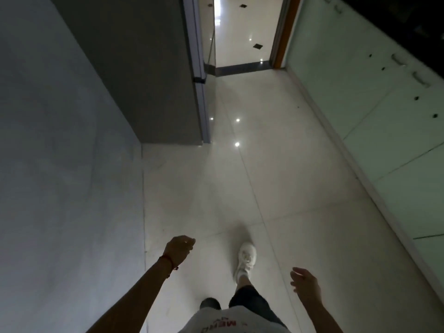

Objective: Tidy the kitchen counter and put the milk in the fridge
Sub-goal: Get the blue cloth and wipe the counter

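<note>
The grey fridge (144, 75) stands ahead on the left against the wall, its doors closed and its side facing me. No milk or counter items are in view. My left hand (179, 248) hangs low in front of me with loosely curled fingers and holds nothing; a red thread is tied round its wrist. My right hand (305, 283) is lower right with relaxed, spread fingers, also holding nothing. Both hands are well short of the fridge, above the floor.
Pale glossy floor tiles (276, 176) stretch ahead to a doorway (245, 37). White base cabinets (384, 116) with handles run along the right, under a dark counter edge (422, 22). A grey wall (60, 164) is on the left. My white shoe (246, 257) steps forward.
</note>
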